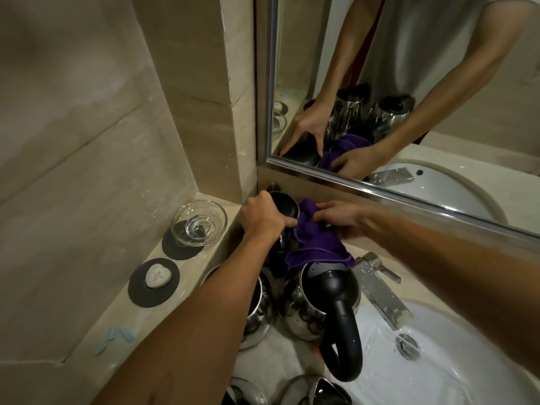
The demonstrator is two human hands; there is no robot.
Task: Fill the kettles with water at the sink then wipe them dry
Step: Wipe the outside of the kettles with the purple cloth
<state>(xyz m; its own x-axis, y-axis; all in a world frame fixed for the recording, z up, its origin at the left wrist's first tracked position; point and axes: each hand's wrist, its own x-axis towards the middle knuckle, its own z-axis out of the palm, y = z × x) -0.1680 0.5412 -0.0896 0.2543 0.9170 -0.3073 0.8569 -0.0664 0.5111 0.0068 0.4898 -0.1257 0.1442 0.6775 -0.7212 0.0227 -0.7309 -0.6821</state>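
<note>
Single head-worn view, looking forward and steeply down from close above the counter, wide-angle with bent edges. Sink [455, 372] sits at 4 o'clock, ledge [117, 311] at 9, mirror [409, 92] at 1, both forearms reaching in from 6. No second view; only the mirror repeats the counter.

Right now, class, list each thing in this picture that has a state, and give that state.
Left hand: grips back kettle.
Right hand: holds purple cloth.
Tap: running.
Front kettle: upright, lid shut.
Glass bowl: upright.
</note>
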